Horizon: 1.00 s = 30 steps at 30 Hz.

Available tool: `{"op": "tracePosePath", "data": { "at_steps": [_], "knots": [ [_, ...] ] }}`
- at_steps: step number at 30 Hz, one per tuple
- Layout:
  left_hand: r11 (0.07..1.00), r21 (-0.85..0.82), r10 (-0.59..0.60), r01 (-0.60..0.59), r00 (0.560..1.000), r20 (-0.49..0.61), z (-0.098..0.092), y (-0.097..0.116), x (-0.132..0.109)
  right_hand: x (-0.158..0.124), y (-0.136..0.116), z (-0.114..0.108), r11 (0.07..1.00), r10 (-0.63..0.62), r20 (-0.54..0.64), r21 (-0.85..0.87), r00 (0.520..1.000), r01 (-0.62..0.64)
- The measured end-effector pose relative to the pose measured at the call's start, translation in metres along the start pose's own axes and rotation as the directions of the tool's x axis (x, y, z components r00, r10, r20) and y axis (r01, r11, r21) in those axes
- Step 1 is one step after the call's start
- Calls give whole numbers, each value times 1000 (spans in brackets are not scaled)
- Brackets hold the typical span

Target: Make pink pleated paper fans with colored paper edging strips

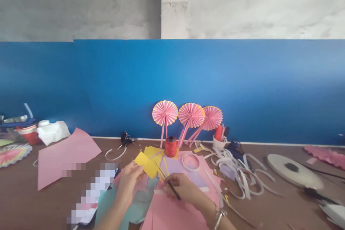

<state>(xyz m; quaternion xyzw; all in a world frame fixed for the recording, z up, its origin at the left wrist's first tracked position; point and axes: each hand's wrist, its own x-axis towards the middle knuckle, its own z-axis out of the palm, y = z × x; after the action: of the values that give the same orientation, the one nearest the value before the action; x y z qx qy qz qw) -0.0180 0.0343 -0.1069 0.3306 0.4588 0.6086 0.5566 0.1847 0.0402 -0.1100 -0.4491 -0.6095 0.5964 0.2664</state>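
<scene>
A small yellow paper piece (147, 164) is pinched between the thumb and fingers of my left hand (130, 178). My right hand (180, 187), with a silver bracelet at its wrist, grips a slim black tool (174, 190) whose kind I cannot make out. Narrow yellow strips (161, 170) lie just beyond the right fingertips, close to the yellow piece. Beneath both hands are pink paper sheets (172, 210) and a teal sheet (140, 205). A red thread spool (170, 147) stands upright on more yellow paper, with a white tape ring (191, 162) to its right.
Three pleated pink paper fans (165, 113) lean against the blue partition (188, 68). White strips (242, 172) lie tangled at right, near a white cup (219, 143) of tools and an oval pale base (295, 170). At left are a large pink sheet (66, 158) and keys (126, 138).
</scene>
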Motion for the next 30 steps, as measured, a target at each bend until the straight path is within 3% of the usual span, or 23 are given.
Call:
{"op": "tracePosePath", "data": {
  "at_steps": [8, 30],
  "knots": [
    [998, 59, 0, 2, 999, -41, 2, 1, -1, 0, -1, 2, 999, 5, 23, -39, 1000, -5],
    [998, 67, -2, 2, 1000, -2, 6, 1, -5, 1, 2, 2, 998, -15, -8, -61, 1000, 14]
  ]
}}
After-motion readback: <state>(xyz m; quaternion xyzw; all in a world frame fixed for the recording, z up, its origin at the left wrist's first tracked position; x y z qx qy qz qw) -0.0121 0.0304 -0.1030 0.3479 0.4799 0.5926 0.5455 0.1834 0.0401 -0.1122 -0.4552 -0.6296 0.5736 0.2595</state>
